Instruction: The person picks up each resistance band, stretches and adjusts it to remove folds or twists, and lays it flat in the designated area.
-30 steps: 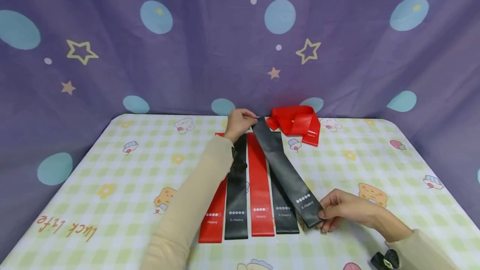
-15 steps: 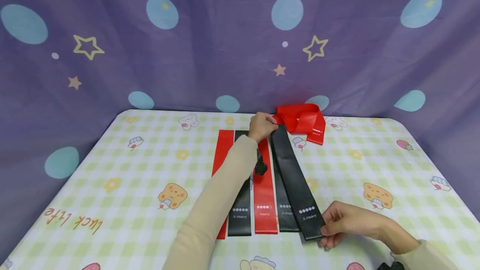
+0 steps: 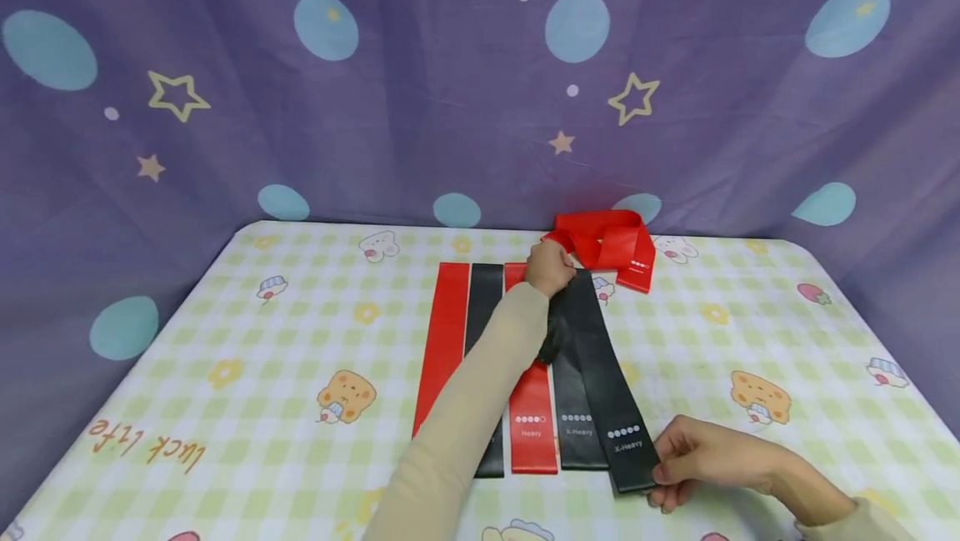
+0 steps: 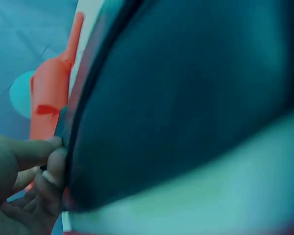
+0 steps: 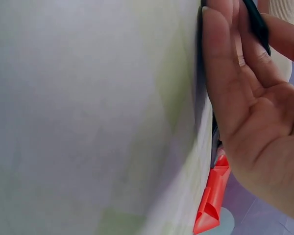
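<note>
Gripping opposite ends of one black band (image 3: 604, 374), both hands (image 3: 551, 267) (image 3: 701, 459) pinch narrowly

There are 3 long flat black bands (image 3: 613, 395), 2 long flat red bands (image 3: 444, 333) and 1 folded red band (image 3: 619, 247). Bare hands (image 3: 693, 459) number 2.

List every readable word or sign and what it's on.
"Heavy": middle red band, five dots above
"X-Heavy": neighbouring black band, five dots above
"X-Heavy": held black band, five dots above
"luck life", upside down: tablecloth
Too small: folded red band label
</note>
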Action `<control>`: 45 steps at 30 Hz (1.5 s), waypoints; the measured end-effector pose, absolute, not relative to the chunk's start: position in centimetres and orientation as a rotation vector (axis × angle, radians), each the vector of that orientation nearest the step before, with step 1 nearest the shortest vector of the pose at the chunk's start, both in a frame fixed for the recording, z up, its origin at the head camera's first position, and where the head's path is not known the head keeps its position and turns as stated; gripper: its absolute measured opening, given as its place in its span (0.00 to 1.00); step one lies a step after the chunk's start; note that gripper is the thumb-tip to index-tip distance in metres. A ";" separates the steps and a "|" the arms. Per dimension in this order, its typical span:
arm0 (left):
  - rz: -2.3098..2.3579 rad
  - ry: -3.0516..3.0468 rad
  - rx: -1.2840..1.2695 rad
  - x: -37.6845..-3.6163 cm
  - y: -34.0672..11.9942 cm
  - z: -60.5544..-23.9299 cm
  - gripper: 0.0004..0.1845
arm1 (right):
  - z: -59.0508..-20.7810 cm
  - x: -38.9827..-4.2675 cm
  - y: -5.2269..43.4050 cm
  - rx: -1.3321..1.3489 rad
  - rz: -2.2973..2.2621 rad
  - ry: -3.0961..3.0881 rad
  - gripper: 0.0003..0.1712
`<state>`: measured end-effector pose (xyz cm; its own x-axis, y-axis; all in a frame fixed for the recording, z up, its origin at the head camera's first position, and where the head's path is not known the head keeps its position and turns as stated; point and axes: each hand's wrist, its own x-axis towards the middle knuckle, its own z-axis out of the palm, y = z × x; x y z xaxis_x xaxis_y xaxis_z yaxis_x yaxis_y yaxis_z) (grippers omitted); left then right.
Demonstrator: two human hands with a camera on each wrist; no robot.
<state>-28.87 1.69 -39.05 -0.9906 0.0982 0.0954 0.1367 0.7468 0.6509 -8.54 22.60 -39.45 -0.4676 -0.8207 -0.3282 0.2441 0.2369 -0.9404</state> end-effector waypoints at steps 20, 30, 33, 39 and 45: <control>-0.988 -2.976 -0.186 -29.5 4.1 -38.3 0.12 | -39.9 -8.5 22.4 -0.580 -1.424 1.612 0.16; -0.958 -3.050 -0.274 -29.3 3.9 -38.2 0.26 | -39.5 -8.4 22.0 -0.507 -1.269 1.743 0.22; -0.895 -3.081 -0.302 -29.2 3.8 -38.1 0.24 | -39.3 -8.5 22.0 -0.487 -1.215 1.812 0.25; -0.954 -3.086 -0.365 -28.9 3.7 -37.7 0.23 | -38.8 -9.4 22.3 -0.468 -1.117 1.938 0.28; -0.968 -3.068 -0.456 -28.7 3.6 -37.3 0.11 | -38.0 -11.6 22.6 -0.363 -1.069 2.062 0.20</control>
<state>-28.71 3.56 -37.30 -0.9550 0.2961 -0.0184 0.2320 0.7840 0.5758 -11.57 22.57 -38.02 -0.6630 -0.5537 -0.5039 0.0925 0.6073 -0.7891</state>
